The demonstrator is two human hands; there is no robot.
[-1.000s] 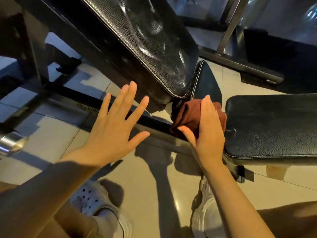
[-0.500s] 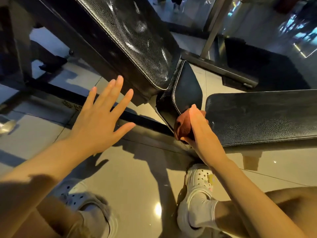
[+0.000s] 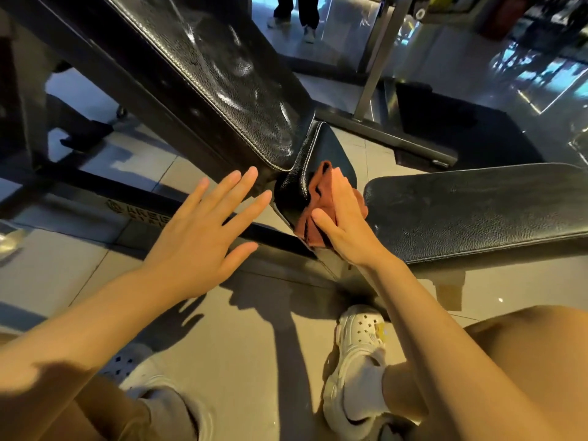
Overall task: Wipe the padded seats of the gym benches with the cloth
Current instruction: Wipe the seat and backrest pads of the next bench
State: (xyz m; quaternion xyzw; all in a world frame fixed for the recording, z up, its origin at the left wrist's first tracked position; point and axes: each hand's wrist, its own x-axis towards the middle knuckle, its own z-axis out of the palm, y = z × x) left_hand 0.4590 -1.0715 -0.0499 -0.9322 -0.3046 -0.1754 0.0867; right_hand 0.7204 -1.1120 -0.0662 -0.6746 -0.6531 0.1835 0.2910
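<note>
A rust-red cloth [image 3: 313, 202] lies bunched on the small black padded seat [image 3: 331, 148] of the incline bench, under my right hand [image 3: 345, 222]. That hand presses the cloth flat against the seat, thumb out to the left. The bench's long black backrest pad [image 3: 222, 74] slopes up to the upper left, streaked with shine. My left hand [image 3: 203, 237] hovers in the air left of the seat, fingers spread and straight, holding nothing. A second black bench pad [image 3: 477, 211] lies flat to the right.
The bench's dark steel frame [image 3: 133, 192] runs along the tiled floor [image 3: 248, 345] to the left. A metal upright [image 3: 372, 65] and black mat [image 3: 461, 135] stand behind. Another person's legs [image 3: 299, 14] are at the top. My white clogs [image 3: 356, 370] are below.
My right hand has slid the cloth from the seat's near lower edge up onto its top face. My left hand has stayed spread in the air. The view has tilted up.
</note>
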